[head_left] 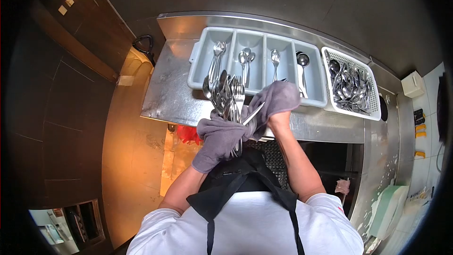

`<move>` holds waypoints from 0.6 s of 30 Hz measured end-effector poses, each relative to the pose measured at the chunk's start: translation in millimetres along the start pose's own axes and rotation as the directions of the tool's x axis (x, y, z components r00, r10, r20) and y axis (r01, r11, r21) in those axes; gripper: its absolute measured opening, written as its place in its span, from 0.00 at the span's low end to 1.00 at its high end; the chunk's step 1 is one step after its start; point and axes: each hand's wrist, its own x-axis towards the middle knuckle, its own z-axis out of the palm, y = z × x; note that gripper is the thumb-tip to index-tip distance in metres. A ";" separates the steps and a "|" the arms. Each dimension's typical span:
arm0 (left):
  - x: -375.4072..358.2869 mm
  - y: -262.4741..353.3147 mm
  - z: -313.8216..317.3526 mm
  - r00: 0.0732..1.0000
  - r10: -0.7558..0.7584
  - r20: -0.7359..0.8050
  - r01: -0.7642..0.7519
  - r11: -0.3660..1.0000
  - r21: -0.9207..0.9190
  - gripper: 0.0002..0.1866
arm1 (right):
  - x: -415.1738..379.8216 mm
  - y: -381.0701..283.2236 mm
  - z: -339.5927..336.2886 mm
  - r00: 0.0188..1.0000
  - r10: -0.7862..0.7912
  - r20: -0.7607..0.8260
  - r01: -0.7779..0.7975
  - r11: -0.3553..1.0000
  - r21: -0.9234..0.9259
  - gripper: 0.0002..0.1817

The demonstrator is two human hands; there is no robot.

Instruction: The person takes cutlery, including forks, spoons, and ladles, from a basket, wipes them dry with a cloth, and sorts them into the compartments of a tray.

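Note:
A grey-purple cloth (278,98) covers both hands. Through it, my left hand (218,137) is closed round a bundle of forks, spoons and knives (229,97), heads upward, handles poking out below. My right hand (279,108) is wrapped in the cloth's other end, just right of the bundle; its fingers are hidden. One knife (254,113) slants between the hands. Beyond them lies a grey four-compartment tray (194,68), with forks (217,61) in the leftmost compartment, small spoons (245,61) in the second, small forks or spoons (275,61) in the third and larger spoons (303,66) in the rightmost.
A white perforated basket (375,95) full of mixed cutlery stands right of the tray on the steel counter (165,82). Below the counter's left edge is something red (188,134). A green and white block-shaped object (388,211) lies at the lower right.

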 end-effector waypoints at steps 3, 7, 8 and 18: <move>-1.7 -7.7 -9.2 0.995 0.018 -0.099 -0.031 0.992 -0.126 0.10 | -20.1 -5.6 32.5 0.985 -0.090 0.147 0.118 0.974 -0.193 0.18; -14.6 -8.9 -14.1 0.998 -0.069 0.013 0.067 0.991 0.115 0.10 | -39.4 -4.1 60.5 0.922 -0.284 0.263 0.360 0.879 -0.314 0.15; -19.1 -9.9 -12.7 0.995 -0.084 -0.044 0.086 0.995 0.043 0.10 | -38.1 -3.6 59.1 0.851 -0.354 0.388 0.507 0.747 -0.431 0.15; -49.9 -17.0 -39.2 0.944 -0.169 -0.284 0.142 0.983 -0.112 0.10 | 28.1 -41.5 118.0 0.698 0.462 0.547 -0.676 0.677 0.290 0.12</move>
